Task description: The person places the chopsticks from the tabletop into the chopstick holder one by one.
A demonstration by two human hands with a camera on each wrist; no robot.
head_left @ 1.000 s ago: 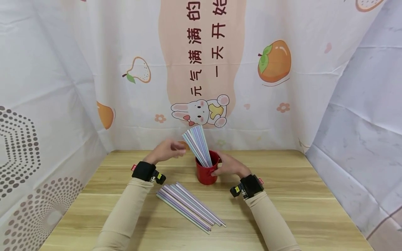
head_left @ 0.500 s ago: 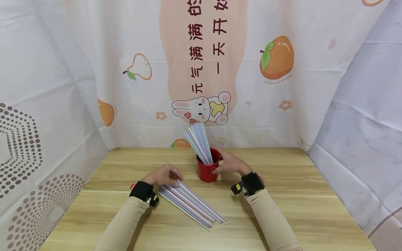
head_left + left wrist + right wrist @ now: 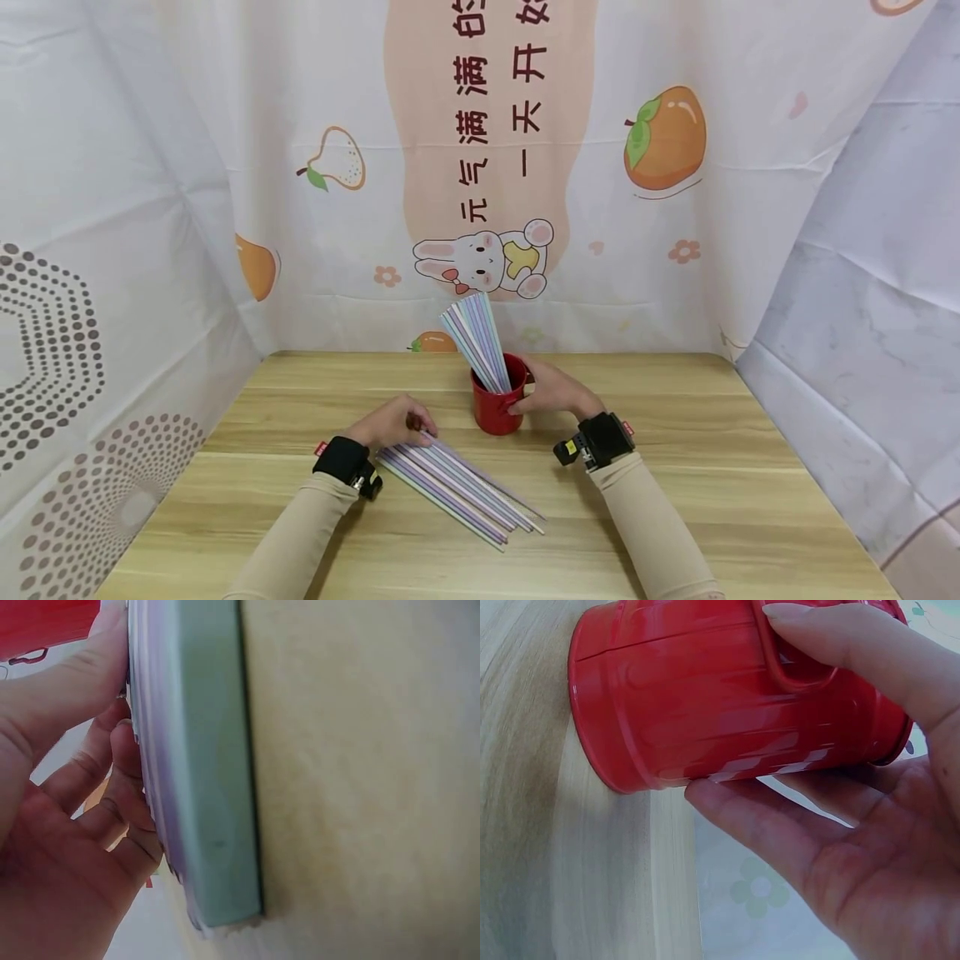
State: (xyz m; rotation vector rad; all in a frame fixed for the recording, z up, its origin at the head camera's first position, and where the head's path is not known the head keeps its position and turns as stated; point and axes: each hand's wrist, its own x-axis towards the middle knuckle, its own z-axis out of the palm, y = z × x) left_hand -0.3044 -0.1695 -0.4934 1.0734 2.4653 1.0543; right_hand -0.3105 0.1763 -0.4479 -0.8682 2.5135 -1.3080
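Note:
A red metal cup stands at the middle of the wooden table, with several pastel sticks leaning out of it. My right hand grips the cup from its right side, thumb on the handle. A row of several more pastel sticks lies flat on the table in front of the cup. My left hand rests on the far left end of this row, fingers curled over the stick ends.
Printed cloth with fruit and a rabbit hangs behind the table. More cloth closes in both sides. Bare tabletop lies to the right of the cup and along the front edge.
My left hand has come down from beside the sticks in the cup to the row lying on the table. The right hand has stayed on the cup.

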